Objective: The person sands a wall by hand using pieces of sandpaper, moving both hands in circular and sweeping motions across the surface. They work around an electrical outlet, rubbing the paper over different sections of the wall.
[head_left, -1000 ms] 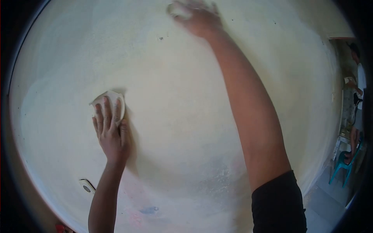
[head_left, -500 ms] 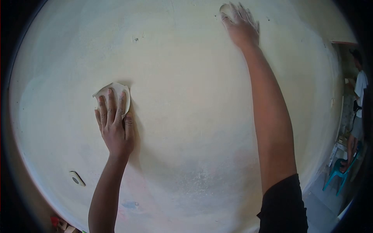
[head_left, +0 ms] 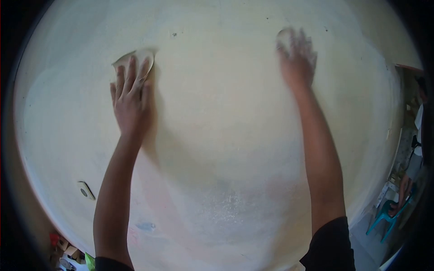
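Note:
My left hand [head_left: 130, 97] presses a pale, curled-edged sheet of sandpaper [head_left: 143, 56] flat on the wall [head_left: 217, 113], fingers spread over it. Higher up on the right, my right hand [head_left: 298, 56] lies against the same wall, whitened with dust and smeared by motion. The rounded edge of a pale sandpaper piece [head_left: 284, 34] shows beside its thumb and fingers; the rest is covered by the hand. The wall is off-white with grey, patchy areas and a rough, speckled spot low in the middle.
A wall switch [head_left: 86, 190] sits at the lower left. Boxes and other clutter [head_left: 68, 250] lie on the floor below it. At the far right, beyond the wall's edge, a person [head_left: 413, 144] is on a teal plastic chair [head_left: 386, 217].
My left hand has slid up the wall with the sandpaper. The right hand has come lower and a little to the right. The view has shifted slightly.

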Tool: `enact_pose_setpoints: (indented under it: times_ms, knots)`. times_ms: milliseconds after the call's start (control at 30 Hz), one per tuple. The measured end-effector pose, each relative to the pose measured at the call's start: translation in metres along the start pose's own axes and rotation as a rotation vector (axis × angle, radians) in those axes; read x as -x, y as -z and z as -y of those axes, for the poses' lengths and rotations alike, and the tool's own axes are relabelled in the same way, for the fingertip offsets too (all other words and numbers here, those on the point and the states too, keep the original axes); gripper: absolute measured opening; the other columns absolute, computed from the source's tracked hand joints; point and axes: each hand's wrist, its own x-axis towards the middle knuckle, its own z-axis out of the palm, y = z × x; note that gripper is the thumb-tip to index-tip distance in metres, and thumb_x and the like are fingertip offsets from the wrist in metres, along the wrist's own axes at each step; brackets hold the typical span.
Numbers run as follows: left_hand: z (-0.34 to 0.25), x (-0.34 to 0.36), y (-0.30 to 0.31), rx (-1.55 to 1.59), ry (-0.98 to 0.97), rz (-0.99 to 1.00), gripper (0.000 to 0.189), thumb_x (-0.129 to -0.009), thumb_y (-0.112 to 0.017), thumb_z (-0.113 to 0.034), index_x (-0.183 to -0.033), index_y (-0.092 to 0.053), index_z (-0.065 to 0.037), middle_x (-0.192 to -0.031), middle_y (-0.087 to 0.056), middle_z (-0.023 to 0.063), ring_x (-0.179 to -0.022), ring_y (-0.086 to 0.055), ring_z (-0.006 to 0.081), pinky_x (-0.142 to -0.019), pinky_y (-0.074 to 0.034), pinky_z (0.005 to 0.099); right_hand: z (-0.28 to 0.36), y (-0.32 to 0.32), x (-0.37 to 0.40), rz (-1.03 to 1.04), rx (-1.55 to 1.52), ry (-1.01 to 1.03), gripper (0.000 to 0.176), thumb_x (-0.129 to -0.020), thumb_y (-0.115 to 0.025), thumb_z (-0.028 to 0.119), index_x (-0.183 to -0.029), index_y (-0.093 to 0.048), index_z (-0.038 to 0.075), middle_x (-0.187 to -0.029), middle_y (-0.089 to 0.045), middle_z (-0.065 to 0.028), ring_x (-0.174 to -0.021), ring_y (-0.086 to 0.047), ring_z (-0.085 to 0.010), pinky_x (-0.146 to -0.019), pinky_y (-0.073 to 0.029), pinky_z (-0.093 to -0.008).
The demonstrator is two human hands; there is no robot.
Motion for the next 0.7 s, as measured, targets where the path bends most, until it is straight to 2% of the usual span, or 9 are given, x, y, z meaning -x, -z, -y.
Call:
enact_pose_setpoints:
  times_ms: [67,167,300,333,367,400,500,600,700]
  knots:
    - [-0.020,0.004,-0.013,-0.041,-0.049,-0.018,0.044,-0.102,-0.032,-0.040,-0.145,-0.040,-0.035,-0.158,-0.024,-0.0038,-0.148,-0.015,0.0263,-0.119,-0.007,0.0505,0.042,0.039,0.040,0.114,-0.085,0.164,0.063,-0.092,-0.050,0.052,-0.148,-0.033,0.030,-0.156,-0.029,-0.0057,-0.145,-0.024,-0.0303,-0.116,-0.016,-0.0535]
    - [-0.064,0.030,-0.006,-0.018,-0.144,0.124,0.046,-0.102,-0.027,-0.045,-0.146,-0.037,-0.038,-0.159,-0.021,-0.0075,-0.148,-0.013,0.0236,-0.119,-0.005,0.0506,0.059,0.084,0.056,0.330,-0.225,0.424,0.062,-0.092,-0.054,0.049,-0.148,-0.033,0.030,-0.156,-0.029,-0.0048,-0.145,-0.024,-0.0293,-0.117,-0.016,-0.0536]
    - [-0.037,0.029,-0.001,-0.042,-0.160,0.152,0.046,-0.101,-0.027,-0.046,-0.144,-0.040,-0.037,-0.158,-0.024,-0.0083,-0.148,-0.015,0.0222,-0.119,-0.006,0.0512,-0.028,0.048,0.036,0.201,-0.070,0.183,0.060,-0.094,-0.054,0.046,-0.148,-0.034,0.030,-0.156,-0.029,-0.0044,-0.144,-0.024,-0.0292,-0.116,-0.017,-0.0552]
    - [-0.017,0.027,-0.001,-0.024,-0.123,0.087,0.043,-0.102,-0.032,-0.034,-0.144,-0.039,-0.037,-0.157,-0.025,-0.0113,-0.147,-0.015,0.0202,-0.120,-0.004,0.0510,-0.053,0.040,0.037,0.164,-0.050,0.068,0.059,-0.095,-0.051,0.047,-0.148,-0.033,0.030,-0.156,-0.029,-0.0044,-0.144,-0.024,-0.0291,-0.115,-0.017,-0.0559]
    - [0.005,0.023,0.001,-0.026,-0.073,0.058,0.043,-0.103,-0.032,-0.033,-0.144,-0.041,-0.035,-0.156,-0.027,-0.0103,-0.147,-0.016,0.0205,-0.119,-0.004,0.0517,-0.069,0.041,0.040,0.178,-0.018,-0.059,0.059,-0.096,-0.048,0.049,-0.149,-0.032,0.029,-0.157,-0.028,-0.0047,-0.145,-0.023,-0.0298,-0.115,-0.017,-0.0562]
    - [0.027,0.021,0.004,-0.030,-0.021,0.032,0.042,-0.103,-0.031,-0.032,-0.144,-0.043,-0.034,-0.156,-0.028,-0.0093,-0.147,-0.016,0.0208,-0.119,-0.004,0.0524,-0.075,0.041,0.046,0.195,0.011,-0.184,0.059,-0.097,-0.046,0.050,-0.150,-0.030,0.028,-0.157,-0.026,-0.0051,-0.145,-0.023,-0.0305,-0.115,-0.016,-0.0566]
    - [0.066,0.021,0.010,0.067,0.169,-0.038,0.042,-0.102,-0.034,-0.037,-0.143,-0.045,-0.032,-0.156,-0.030,-0.0055,-0.147,-0.019,0.0254,-0.117,-0.007,0.0552,-0.045,0.039,0.078,0.159,0.079,-0.228,0.061,-0.098,-0.042,0.051,-0.151,-0.026,0.027,-0.159,-0.022,-0.0064,-0.145,-0.020,-0.0322,-0.115,-0.015,-0.0568]
    - [0.043,0.034,-0.003,0.008,0.102,-0.079,0.043,-0.102,-0.034,-0.039,-0.144,-0.043,-0.033,-0.156,-0.030,-0.0055,-0.147,-0.020,0.0266,-0.117,-0.009,0.0555,0.050,0.077,0.110,0.250,-0.051,0.087,0.070,-0.092,-0.056,0.044,-0.152,-0.026,0.025,-0.159,-0.021,-0.0094,-0.146,-0.018,-0.0338,-0.116,-0.014,-0.0542]
    - [0.020,0.054,0.014,0.000,-0.046,0.118,0.048,-0.102,-0.026,-0.044,-0.145,-0.042,-0.031,-0.157,-0.028,-0.0051,-0.148,-0.015,0.0246,-0.118,-0.003,0.0548,0.101,0.117,0.119,0.455,-0.235,0.338,0.078,-0.083,-0.066,0.041,-0.151,-0.029,0.027,-0.157,-0.026,-0.0068,-0.145,-0.021,-0.0320,-0.117,-0.014,-0.0562]
